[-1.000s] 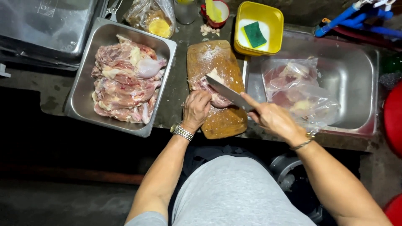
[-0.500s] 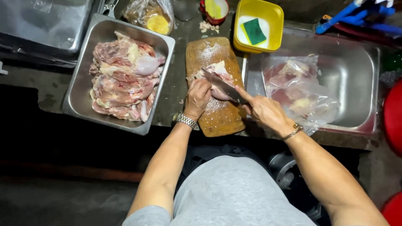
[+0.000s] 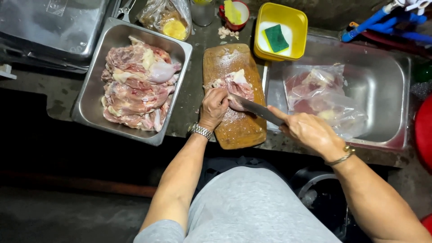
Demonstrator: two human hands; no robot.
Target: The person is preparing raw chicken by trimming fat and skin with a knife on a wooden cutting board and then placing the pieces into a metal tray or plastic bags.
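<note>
Head view: two hands, left hand (image 3: pixel 214 107), right hand (image 3: pixel 307 130), one knife (image 3: pixel 254 108).

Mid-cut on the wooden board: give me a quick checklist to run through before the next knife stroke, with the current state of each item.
1. Right hand grips the broad steel cleaver firmly: ok.
2. Left hand pins the raw pale-pink meat piece: ok.
3. Left fingertips kept away from the blade edge: cannot tell, the blade lies right against that hand.
4. Meat sits fully on the oblong wooden cutting board: ok.
5. Board lies steady on the counter: cannot tell; its near end reaches the counter's edge.
6. Rectangular steel tray of raw meat stands apart from the cutting path: ok.
</note>
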